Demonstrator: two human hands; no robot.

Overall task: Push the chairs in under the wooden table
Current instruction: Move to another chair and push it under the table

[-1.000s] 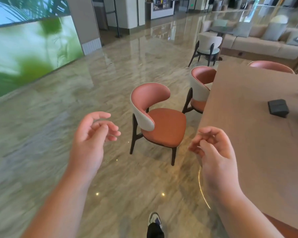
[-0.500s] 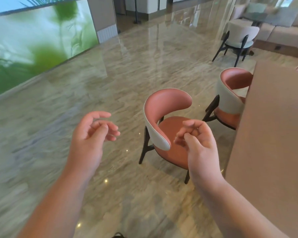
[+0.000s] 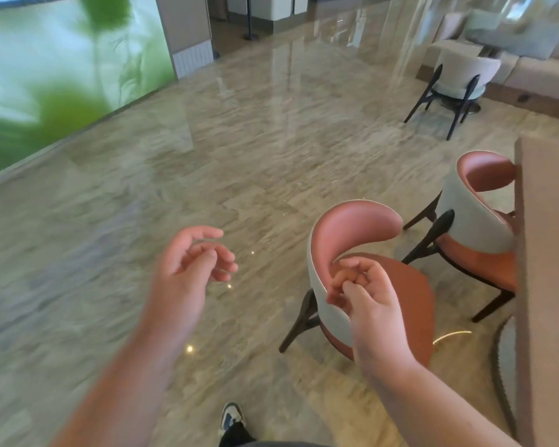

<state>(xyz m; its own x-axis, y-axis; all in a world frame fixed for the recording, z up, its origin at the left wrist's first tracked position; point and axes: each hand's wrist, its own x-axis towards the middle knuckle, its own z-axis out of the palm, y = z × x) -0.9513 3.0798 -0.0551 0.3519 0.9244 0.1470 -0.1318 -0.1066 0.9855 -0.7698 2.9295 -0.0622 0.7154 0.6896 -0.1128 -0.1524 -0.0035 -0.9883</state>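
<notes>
now r hand (image 3: 365,298) nearer the near chair (image 3: 352,240), touching nothing.

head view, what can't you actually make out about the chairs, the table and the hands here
- Near chair: the right hand covers part of its seat and backrest; contact cannot be told.
- Far chair: its seat front is hidden behind the wooden table.
- Wooden table: cut off by the right edge of the head view; its top and far side are out of frame.
- Left hand: fingers loosely curled and holding nothing; the floor around it is motion-blurred.
</notes>
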